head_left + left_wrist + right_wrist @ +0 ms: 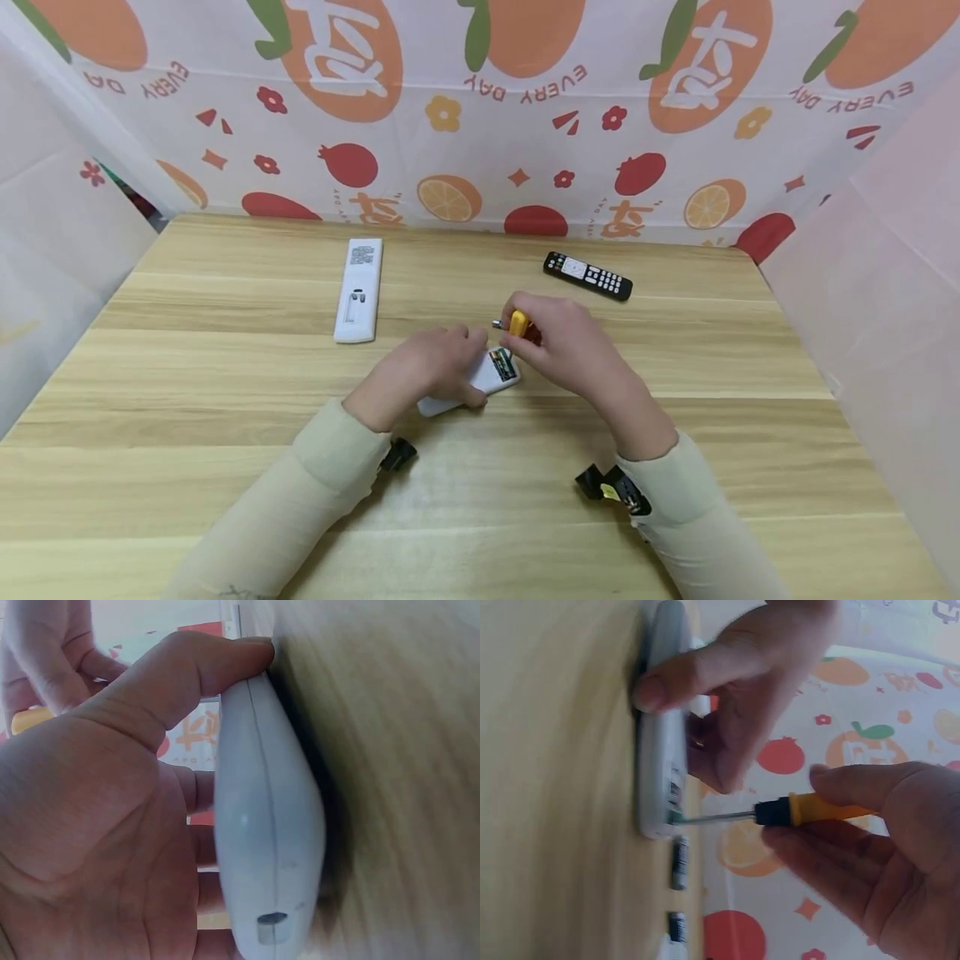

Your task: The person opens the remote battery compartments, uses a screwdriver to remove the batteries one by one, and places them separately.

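My left hand (438,360) grips a white remote control (491,373) lying on the table, back side up. Its battery compartment (503,364) is uncovered. In the left wrist view, the thumb presses one edge of the remote's body (262,825). My right hand (573,342) holds a screwdriver (519,323) by its yellow handle, between thumb and fingers. In the right wrist view, the screwdriver's metal shaft (716,818) reaches to the compartment end of the remote, its tip right at the opening. A small battery (679,862) lies just beyond that end.
A second white remote (358,292) lies back side up at the left, its battery bay bare. A black remote (588,276) lies face up at the back right. Behind the wooden table (187,400) hangs a fruit-print cloth (480,142).
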The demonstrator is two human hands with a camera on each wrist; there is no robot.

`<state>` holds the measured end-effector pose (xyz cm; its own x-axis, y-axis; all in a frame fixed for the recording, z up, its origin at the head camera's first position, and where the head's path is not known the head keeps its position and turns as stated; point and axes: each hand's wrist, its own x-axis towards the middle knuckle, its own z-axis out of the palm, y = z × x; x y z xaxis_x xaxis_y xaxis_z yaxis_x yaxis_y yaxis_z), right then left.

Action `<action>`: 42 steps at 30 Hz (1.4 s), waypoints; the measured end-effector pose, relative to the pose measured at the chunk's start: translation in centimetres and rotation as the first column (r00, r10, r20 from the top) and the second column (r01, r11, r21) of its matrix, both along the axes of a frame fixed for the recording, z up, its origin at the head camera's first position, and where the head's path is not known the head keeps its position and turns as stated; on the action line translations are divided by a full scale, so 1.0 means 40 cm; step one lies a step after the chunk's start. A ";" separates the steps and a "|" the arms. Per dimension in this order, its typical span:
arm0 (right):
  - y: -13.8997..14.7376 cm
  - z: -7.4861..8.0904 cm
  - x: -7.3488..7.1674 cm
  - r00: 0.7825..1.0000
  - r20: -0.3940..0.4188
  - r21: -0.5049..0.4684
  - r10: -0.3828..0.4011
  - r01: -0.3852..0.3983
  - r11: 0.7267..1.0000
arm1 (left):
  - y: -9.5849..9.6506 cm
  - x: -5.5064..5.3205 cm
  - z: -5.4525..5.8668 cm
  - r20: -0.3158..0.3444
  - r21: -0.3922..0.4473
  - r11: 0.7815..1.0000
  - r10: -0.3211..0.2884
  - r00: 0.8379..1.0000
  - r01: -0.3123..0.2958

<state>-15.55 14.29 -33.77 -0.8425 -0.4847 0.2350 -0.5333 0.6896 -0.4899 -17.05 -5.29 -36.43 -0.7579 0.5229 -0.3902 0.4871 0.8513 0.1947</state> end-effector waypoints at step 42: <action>-0.014 0.008 0.004 0.999 -0.014 -0.067 -0.050 0.049 0.997 | 0.011 0.001 0.035 -0.096 -0.034 0.999 -0.029 0.995 0.025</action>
